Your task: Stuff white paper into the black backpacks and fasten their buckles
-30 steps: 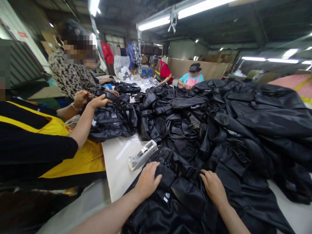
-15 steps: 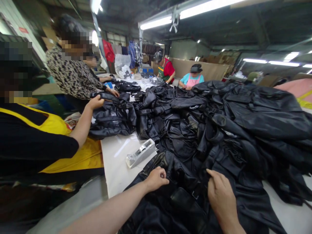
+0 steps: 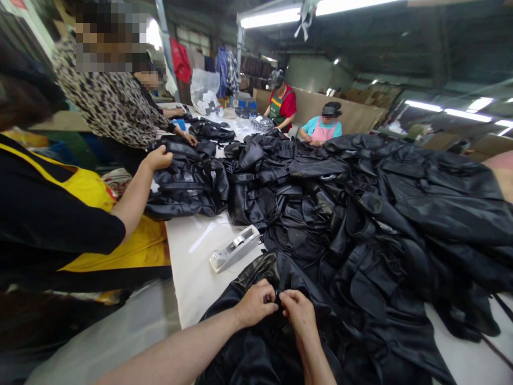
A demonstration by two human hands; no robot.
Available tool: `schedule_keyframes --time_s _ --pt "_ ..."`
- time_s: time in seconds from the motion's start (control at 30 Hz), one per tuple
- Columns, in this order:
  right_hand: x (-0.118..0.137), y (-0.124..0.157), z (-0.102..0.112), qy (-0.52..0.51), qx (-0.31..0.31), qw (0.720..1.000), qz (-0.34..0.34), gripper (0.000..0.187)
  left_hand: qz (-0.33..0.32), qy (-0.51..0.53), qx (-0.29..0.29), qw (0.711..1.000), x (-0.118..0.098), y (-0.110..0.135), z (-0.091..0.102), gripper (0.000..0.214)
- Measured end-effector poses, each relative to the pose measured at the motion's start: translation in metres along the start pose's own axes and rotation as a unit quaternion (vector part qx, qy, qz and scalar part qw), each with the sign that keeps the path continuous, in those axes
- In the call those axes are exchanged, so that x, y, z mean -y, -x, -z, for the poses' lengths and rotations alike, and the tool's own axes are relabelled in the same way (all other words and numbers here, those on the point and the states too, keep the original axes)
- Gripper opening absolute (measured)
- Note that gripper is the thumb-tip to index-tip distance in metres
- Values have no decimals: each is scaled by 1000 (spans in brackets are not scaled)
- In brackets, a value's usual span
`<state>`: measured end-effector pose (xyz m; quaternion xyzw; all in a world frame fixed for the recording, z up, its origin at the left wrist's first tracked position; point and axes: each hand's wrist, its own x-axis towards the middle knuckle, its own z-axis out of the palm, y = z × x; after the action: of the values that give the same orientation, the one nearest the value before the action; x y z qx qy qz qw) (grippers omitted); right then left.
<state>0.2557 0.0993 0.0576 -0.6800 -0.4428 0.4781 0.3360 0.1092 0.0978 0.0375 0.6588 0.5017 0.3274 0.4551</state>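
A black leather-look garment (image 3: 256, 355) is spread in front of me at the near side of the table. My left hand (image 3: 256, 303) is curled on its upper part, thumb and fingers pinched together. Close on its right, my right hand (image 3: 297, 313) also pinches at the garment, fingertips almost meeting those of the left. What lies between the fingertips is dark and too small to tell apart from the black material. A grey tape dispenser (image 3: 235, 249) stands on the table just beyond my left hand.
A large heap of black garments (image 3: 304, 198) covers the table's middle and right. At left, a person in a yellow apron (image 3: 92, 187) reaches over the white table (image 3: 188, 289); another in a spotted top (image 3: 108, 101) stands behind. Two people sit at the far end.
My right hand has moved left, from the garment's right part to beside my left hand, and its fingers have closed into a pinch. The left hand stays nearly in place. The view has shifted slightly.
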Motion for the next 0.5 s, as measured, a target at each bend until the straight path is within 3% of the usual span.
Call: schedule_keyframes --time_s 0.13,0.3,0.5 --pt "0 -4 -6 15 -30 999 2 34 -31 -68 7 997 -2 -4 -1 10" --pt "0 -21 -7 60 -50 997 21 28 -21 -106 -15 994 -3 -4 -1 9" --pt "-2 -6 -13 78 -57 993 70 32 14 -10 -57 998 2 -3 3 8"
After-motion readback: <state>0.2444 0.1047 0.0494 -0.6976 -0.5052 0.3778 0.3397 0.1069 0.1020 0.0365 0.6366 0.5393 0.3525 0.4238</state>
